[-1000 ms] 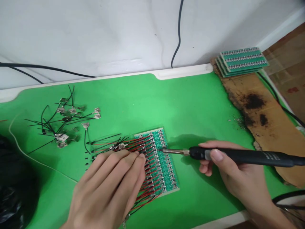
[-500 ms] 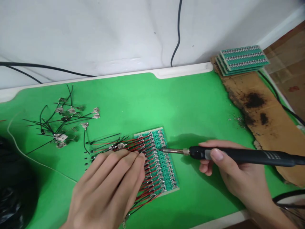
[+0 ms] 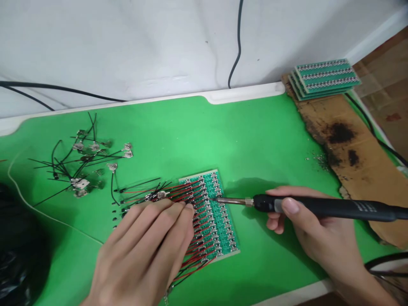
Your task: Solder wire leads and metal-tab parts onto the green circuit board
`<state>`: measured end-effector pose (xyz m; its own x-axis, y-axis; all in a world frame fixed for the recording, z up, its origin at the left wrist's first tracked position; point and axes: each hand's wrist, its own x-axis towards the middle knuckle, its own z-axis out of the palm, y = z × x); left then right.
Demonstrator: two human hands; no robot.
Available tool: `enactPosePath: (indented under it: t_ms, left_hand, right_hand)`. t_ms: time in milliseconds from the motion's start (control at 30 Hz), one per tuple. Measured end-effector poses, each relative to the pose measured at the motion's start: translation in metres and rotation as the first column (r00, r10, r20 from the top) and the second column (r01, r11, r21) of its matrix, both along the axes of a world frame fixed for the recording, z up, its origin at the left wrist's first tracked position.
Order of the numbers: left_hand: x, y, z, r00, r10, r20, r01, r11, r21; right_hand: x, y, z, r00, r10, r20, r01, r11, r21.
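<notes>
A green circuit board panel (image 3: 219,221) lies on the green mat (image 3: 197,140), with several red and black wires (image 3: 191,193) running off its left side. My left hand (image 3: 146,250) lies flat on those wires, fingers stretched out and together, fingertips at the board's left edge. My right hand (image 3: 315,238) grips a black soldering iron (image 3: 325,208), thumb on top. Its metal tip (image 3: 219,199) touches the upper part of the board.
A loose pile of black wires with metal tabs (image 3: 83,163) sits at the left. A stack of green boards (image 3: 325,78) rests on scorched cardboard (image 3: 347,144) at the right. Black cables (image 3: 237,46) hang down the white wall. A dark object (image 3: 15,250) fills the lower left corner.
</notes>
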<state>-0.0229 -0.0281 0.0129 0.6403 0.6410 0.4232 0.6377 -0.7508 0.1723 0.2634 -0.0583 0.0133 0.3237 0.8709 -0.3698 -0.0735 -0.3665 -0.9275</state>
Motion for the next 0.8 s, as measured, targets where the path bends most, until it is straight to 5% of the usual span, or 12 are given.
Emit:
enactPosePath:
  t_ms: [300, 433, 567, 800]
  left_hand:
    - [-0.002, 0.000, 0.000, 0.999, -0.027, -0.026, 0.027, 1.000, -0.009]
    - [-0.001, 0.000, -0.002, 1.000, -0.014, -0.008, 0.014, 1.000, -0.003]
    - [0.000, -0.001, -0.003, 1.000, -0.009, 0.000, 0.009, 1.000, 0.002]
    - [0.003, 0.000, -0.001, 1.000, -0.002, 0.011, 0.002, 1.000, -0.004]
  right_hand:
    - [-0.003, 0.000, 0.000, 0.999, -0.030, -0.020, 0.030, 1.000, 0.008]
    - [0.002, 0.001, -0.003, 1.000, 0.002, -0.006, -0.001, 0.999, 0.038]
    - [0.011, 0.002, -0.011, 0.987, 0.161, 0.001, -0.158, 0.971, 0.181]
    - [0.014, -0.001, -0.014, 0.989, 0.148, -0.029, -0.140, 0.973, 0.183]
